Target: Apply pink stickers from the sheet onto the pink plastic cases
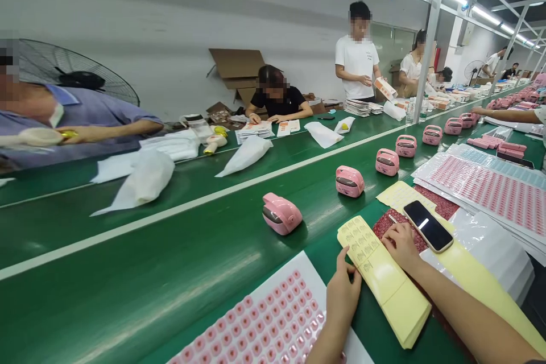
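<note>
**Shiny and dull stuff**

The belt (170, 273) is smooth green rubber with a soft shine. The pink gadget (281, 214) is glossy plastic. The yellow strip (384, 278) is matt paper. The phone (427, 226) has shiny black glass. The bags (143, 179) look like soft white foam.

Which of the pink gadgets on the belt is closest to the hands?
The pink plastic gadget at the row's near end; the other pink gadgets trail away up the green belt.

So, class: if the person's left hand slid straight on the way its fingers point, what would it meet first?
Probably the nearest pink device on the green belt. The left hand points up past the yellow sheet stack; depth is uncertain.
</note>
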Demonstrator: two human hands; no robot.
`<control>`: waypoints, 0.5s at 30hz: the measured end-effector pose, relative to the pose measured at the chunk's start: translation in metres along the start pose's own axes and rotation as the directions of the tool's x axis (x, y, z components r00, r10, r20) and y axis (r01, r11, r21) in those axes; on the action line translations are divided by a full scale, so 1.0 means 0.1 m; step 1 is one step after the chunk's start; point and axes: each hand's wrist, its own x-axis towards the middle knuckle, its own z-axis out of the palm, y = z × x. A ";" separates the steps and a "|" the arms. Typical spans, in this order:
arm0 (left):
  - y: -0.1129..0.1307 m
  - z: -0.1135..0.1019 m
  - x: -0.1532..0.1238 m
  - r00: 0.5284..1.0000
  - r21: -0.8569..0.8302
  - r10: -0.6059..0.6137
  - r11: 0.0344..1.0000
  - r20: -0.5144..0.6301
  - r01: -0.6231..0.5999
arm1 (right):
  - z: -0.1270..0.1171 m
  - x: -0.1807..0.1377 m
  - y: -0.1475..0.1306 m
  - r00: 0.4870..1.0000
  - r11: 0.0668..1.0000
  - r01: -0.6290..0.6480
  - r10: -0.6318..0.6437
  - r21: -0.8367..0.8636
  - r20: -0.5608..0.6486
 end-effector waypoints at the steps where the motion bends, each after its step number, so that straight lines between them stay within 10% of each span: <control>1: 0.00 -0.01 0.00 1.000 -0.079 -0.011 0.997 -0.015 0.010 | 0.00 0.00 -0.01 1.000 1.000 -0.018 0.018 0.001 -0.022; 15: -0.09 -0.09 -0.08 0.998 -0.395 -0.042 0.919 -0.053 0.018 | -0.13 -0.23 -0.03 0.983 0.998 0.037 -0.044 -0.041 -0.178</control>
